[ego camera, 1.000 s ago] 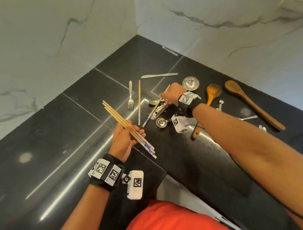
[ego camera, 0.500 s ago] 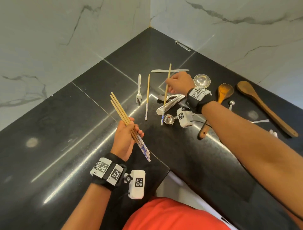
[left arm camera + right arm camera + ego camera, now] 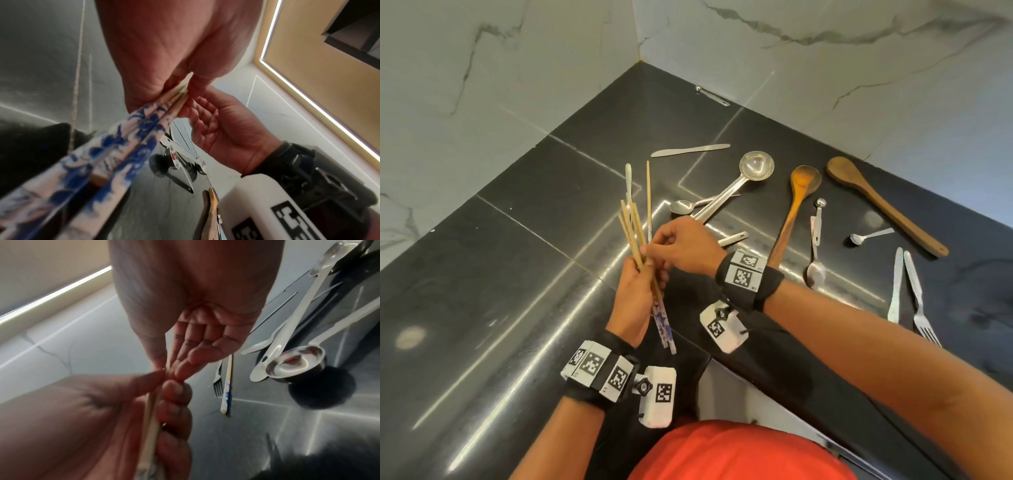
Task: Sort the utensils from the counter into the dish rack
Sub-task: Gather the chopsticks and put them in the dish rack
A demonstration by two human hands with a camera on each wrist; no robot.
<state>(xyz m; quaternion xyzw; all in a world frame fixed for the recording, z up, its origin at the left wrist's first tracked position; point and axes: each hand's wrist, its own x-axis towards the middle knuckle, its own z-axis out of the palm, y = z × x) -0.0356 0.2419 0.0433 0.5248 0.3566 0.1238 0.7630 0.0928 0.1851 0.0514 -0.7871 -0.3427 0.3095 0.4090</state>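
Head view: a bundle of chopsticks [image 3: 635, 236] was held upright above the desk [image 3: 517, 274] in the left hand [image 3: 635, 298] grip. One chopstick [image 3: 168, 360] was pinched at the bundle by the right hand [image 3: 681, 246]. Spoons and forks were left lying on the desk.

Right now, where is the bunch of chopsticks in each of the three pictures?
Head: the chopsticks fan upward from the left hand, left of centre.
Left wrist: their blue-patterned ends run toward the bottom left.
Right wrist: pale sticks at lower left.
Shared landmark: the right hand touching the bunch.
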